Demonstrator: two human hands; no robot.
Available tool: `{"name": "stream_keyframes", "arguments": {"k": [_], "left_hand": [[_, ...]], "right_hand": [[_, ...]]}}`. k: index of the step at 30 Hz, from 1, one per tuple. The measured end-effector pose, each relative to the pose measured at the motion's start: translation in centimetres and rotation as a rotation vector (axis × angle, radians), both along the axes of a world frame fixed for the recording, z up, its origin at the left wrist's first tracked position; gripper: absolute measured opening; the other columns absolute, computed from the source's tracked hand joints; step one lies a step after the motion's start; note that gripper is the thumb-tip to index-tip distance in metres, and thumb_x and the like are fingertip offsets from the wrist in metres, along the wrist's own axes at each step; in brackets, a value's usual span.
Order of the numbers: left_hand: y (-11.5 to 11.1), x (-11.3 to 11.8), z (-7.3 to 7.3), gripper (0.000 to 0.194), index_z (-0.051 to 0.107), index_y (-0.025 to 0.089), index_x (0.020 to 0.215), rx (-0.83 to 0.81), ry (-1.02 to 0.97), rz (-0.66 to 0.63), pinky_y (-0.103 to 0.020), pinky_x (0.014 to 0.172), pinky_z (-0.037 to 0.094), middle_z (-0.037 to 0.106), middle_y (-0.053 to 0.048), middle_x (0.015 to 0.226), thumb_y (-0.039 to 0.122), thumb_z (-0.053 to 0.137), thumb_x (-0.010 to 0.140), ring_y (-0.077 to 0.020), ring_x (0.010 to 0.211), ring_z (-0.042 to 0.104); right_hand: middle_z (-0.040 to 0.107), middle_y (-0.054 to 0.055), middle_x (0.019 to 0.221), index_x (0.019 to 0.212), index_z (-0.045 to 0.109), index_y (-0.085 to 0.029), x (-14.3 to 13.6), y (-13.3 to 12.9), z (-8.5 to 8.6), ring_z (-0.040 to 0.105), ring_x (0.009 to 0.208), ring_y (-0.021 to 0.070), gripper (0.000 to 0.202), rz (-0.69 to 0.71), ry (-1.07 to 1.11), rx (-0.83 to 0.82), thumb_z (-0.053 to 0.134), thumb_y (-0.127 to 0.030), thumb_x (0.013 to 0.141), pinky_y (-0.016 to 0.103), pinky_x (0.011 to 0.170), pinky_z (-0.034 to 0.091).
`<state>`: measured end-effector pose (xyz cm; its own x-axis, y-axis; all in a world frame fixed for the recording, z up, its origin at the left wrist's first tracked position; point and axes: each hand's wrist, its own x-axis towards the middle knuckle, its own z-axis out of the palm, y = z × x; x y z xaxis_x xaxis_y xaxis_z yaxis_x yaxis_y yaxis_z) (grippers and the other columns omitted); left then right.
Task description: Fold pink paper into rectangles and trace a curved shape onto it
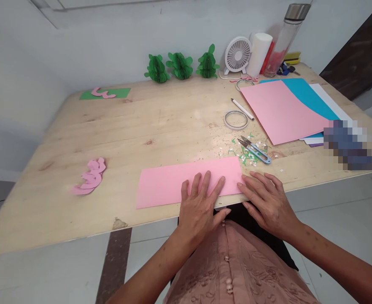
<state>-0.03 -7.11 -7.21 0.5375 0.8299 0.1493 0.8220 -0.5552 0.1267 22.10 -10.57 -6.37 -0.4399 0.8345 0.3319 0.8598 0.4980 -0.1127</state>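
A long strip of pink paper (163,185) lies flat along the front edge of the wooden table. My left hand (201,198) rests on its right half with the fingers spread. At the strip's right end is my right hand (266,198), its fingers stretched out and the fingertips at the paper's edge. Just beyond that end lie blue-handled thread snips (255,151) among green and white paper scraps (247,158). Curved pink paper cutouts (93,176) are piled to the left of the strip.
Pink sheets (287,112) overlap blue paper (312,97) at the right. A tape roll (235,120) and white pen (242,109) lie mid-table. Along the wall stand green paper figures (180,66), a small fan (238,55) and a glass bottle (282,44).
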Motion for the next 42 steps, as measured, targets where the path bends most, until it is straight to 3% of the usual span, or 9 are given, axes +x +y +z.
{"name": "stream_keyframes", "arguments": {"k": [10, 16, 20, 24, 35, 39, 42], "left_hand": [[0.0, -0.1, -0.3, 0.075, 0.034, 0.035, 0.143, 0.017, 0.023, -0.009, -0.056, 0.106, 0.020, 0.040, -0.011, 0.146, 0.065, 0.054, 0.078, -0.0372, 0.130, 0.036], [-0.7, 0.6, 0.2, 0.073, 0.027, 0.041, 0.144, -0.005, 0.057, -0.169, -0.056, 0.108, 0.020, 0.031, -0.009, 0.151, 0.058, 0.057, 0.080, -0.0346, 0.137, 0.029], [-1.3, 0.2, 0.3, 0.071, 0.031, 0.038, 0.143, 0.012, 0.082, -0.155, -0.057, 0.109, 0.018, 0.032, -0.008, 0.151, 0.058, 0.057, 0.081, -0.0349, 0.138, 0.028], [-2.0, -1.7, 0.1, 0.069, 0.036, 0.037, 0.142, 0.026, 0.101, -0.084, -0.060, 0.109, 0.016, 0.033, -0.007, 0.151, 0.056, 0.059, 0.080, -0.0361, 0.138, 0.027], [-3.8, -10.0, -0.2, 0.071, 0.038, 0.028, 0.143, -0.010, 0.122, 0.231, -0.062, 0.108, 0.016, 0.036, -0.014, 0.149, 0.048, 0.062, 0.080, -0.0411, 0.138, 0.026], [-4.2, -10.8, -0.4, 0.074, 0.034, 0.025, 0.144, 0.001, 0.087, 0.271, -0.063, 0.109, 0.011, 0.035, -0.015, 0.149, 0.050, 0.061, 0.080, -0.0395, 0.139, 0.024], [-4.1, -10.2, -0.6, 0.076, 0.034, 0.025, 0.145, 0.021, 0.048, 0.231, -0.061, 0.110, 0.009, 0.034, -0.015, 0.150, 0.053, 0.060, 0.079, -0.0381, 0.139, 0.024]], "right_hand": [[0.056, 0.011, 0.134, 0.131, 0.052, -0.018, 0.9, -0.6, -1.4, 0.044, 0.128, 0.0291, 0.043, 0.067, -0.045, -0.010, 0.054, -0.020, 0.088, 0.053, 0.103, 0.032], [0.056, 0.011, 0.134, 0.129, 0.054, -0.019, 1.0, -0.5, -1.8, 0.045, 0.127, 0.0286, 0.041, 0.071, -0.044, 0.009, 0.054, -0.018, 0.088, 0.052, 0.103, 0.032], [0.058, 0.010, 0.133, 0.129, 0.054, -0.020, 1.0, -0.5, -1.7, 0.045, 0.128, 0.0283, 0.043, 0.070, -0.024, 0.009, 0.055, -0.016, 0.087, 0.053, 0.103, 0.032], [0.058, 0.010, 0.131, 0.129, 0.053, -0.020, 1.0, -0.5, -1.8, 0.045, 0.127, 0.0285, 0.044, 0.064, -0.018, 0.016, 0.056, -0.016, 0.086, 0.052, 0.103, 0.033], [0.060, 0.011, 0.130, 0.129, 0.053, -0.019, 1.1, -0.4, -2.0, 0.048, 0.124, 0.0285, 0.044, 0.070, -0.031, 0.052, 0.056, -0.015, 0.086, 0.050, 0.101, 0.034], [0.061, 0.011, 0.128, 0.127, 0.054, -0.019, 0.5, -0.6, -1.5, 0.049, 0.123, 0.0301, 0.041, 0.035, 0.010, 0.069, 0.057, -0.019, 0.086, 0.052, 0.100, 0.034], [0.062, 0.012, 0.126, 0.125, 0.056, -0.018, -1.7, -0.6, -0.6, 0.048, 0.123, 0.0316, 0.038, 0.007, 0.072, 0.094, 0.057, -0.023, 0.087, 0.054, 0.101, 0.031]]}}
